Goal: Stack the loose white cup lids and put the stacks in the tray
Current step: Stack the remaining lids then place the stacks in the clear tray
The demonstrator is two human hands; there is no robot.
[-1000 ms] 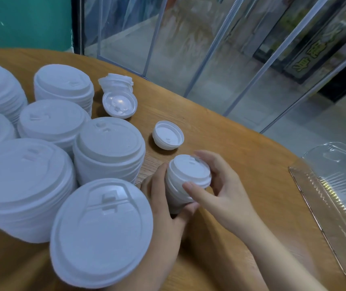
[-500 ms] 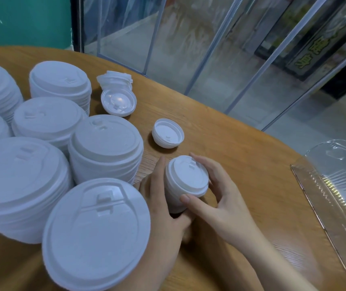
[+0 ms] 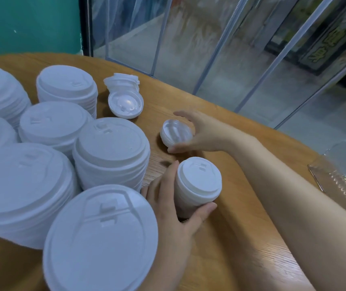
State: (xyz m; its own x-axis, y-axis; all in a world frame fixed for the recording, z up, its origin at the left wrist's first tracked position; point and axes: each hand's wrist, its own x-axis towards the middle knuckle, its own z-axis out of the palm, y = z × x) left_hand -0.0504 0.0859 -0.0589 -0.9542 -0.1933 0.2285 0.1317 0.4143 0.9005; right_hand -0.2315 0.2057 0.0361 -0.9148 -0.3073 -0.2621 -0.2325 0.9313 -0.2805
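Left hand [image 3: 168,198] grips the small stack [image 3: 197,183]; right hand [image 3: 197,133] pinches a loose lid [image 3: 175,134] — tilted on the bench [image 3: 220,238], it could slip free.

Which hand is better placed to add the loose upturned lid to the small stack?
Right. The right hand already curls round the loose upturned white plastic lid, just beyond the small stack of white lids. The left hand is occupied gripping that stack on the round wooden table.
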